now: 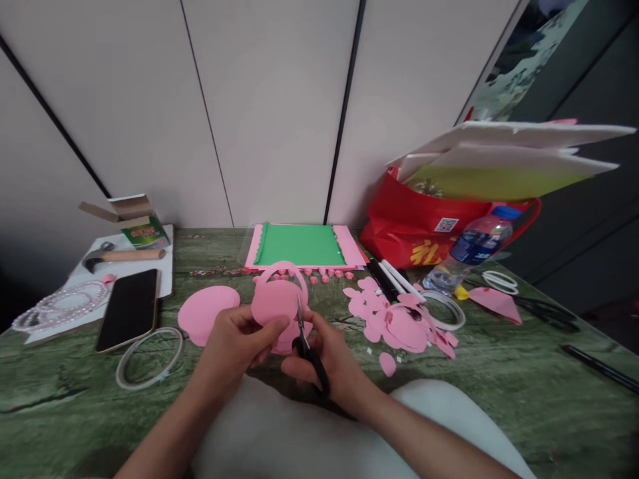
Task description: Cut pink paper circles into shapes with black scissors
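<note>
Between the fingers of my left hand point(249, 339) is a piece of pink paper point(274, 301), held up above the near side of the table. A curved strip of the paper arcs over its top and down the right side. My right hand point(324, 352) grips black-handled scissors point(312, 362), their blades pointing up along the paper's right edge. More pink paper lies partly hidden beneath the hands. Left of my left hand rests a stack of pink paper ovals point(207, 311). To the right of my right hand is a heap of pink paper cutouts point(399, 326).
Tape rolls point(150, 359), a phone point(128, 309), a hammer point(124, 255) and a bead string point(74, 303) occupy the left. Green paper point(299, 244) lies at the back. A red bag point(399, 219), a water bottle point(472, 249) and other scissors point(549, 313) stand or lie rightward.
</note>
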`<state>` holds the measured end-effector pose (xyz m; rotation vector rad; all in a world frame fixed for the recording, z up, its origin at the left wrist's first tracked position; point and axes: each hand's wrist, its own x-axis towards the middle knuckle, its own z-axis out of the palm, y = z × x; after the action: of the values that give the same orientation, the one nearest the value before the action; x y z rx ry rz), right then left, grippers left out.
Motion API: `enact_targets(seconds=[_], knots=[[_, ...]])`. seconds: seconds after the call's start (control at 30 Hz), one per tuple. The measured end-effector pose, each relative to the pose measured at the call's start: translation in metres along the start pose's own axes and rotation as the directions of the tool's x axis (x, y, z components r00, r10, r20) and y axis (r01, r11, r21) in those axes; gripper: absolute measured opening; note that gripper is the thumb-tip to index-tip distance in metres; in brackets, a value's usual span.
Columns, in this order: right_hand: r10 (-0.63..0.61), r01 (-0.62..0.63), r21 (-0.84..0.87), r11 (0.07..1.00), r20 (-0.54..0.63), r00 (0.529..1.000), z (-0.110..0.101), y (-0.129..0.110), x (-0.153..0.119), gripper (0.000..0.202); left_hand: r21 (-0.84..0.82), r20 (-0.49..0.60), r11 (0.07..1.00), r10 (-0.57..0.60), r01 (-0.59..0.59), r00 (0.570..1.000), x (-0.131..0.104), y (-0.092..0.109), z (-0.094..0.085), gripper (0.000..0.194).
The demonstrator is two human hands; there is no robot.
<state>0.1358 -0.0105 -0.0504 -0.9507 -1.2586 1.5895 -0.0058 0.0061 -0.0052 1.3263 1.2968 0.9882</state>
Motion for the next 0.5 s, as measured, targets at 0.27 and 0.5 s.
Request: enact_targets(seconds=[0.27,0.5], knots=[[-0.053,0.053,0.057,0.997,-0.004,0.999,-0.0027,-0.0009,0.0008,0.061,0.031,0.039,0.999,-0.029,0.028,0.999,0.0001,0.0022,-0.0011,0.024],[-0.061,0.060,0.071,0.996,0.016,0.998,-0.0041,0.0025,0.0008,0.059,0.009,0.046,1.000,-0.009,0.009,0.999,0.0000,0.0022,-0.0011,0.022]])
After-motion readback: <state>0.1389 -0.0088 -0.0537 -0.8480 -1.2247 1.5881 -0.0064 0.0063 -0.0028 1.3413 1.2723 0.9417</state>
